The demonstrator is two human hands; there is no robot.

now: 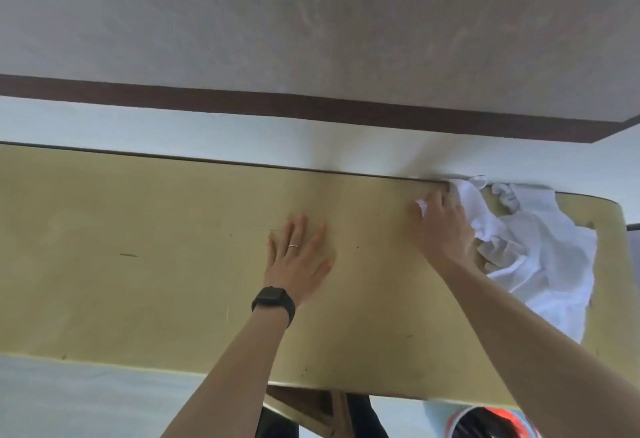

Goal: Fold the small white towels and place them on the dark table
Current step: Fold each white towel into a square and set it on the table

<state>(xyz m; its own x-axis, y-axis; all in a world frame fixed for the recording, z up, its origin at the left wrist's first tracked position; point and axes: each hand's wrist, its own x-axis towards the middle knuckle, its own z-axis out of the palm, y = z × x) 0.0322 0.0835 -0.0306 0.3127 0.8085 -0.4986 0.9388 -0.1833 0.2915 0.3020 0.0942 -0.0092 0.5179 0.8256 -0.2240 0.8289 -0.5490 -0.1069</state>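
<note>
1. Reaching forward from the bottom edge, two bare forearms cross a tan table (138, 264). Below its near edge show a wooden frame (311, 406) and, to the right, a round object with an orange rim (485, 423), too blurred to identify.
2. A black watch (273, 302) sits on the left wrist.
3. The left hand (298, 257) lies flat on the tan table near its middle, palm down, fingers straight and spread, holding nothing. One finger wears a thin ring (293, 246).
4. The right hand (440, 226) is farther away and to the right, close to the table's far edge. Its fingers curl around a fold of white cloth.
5. That cloth belongs to a crumpled heap of white towels (547, 257) lying unfolded on the right end of the tan table, just beside the right hand and forearm.
6. Beyond the tan table runs a strip of pale floor (173, 129).
7. Farthest away stands a second table (311, 21), with a mottled grey top and a dark brown edge.
</note>
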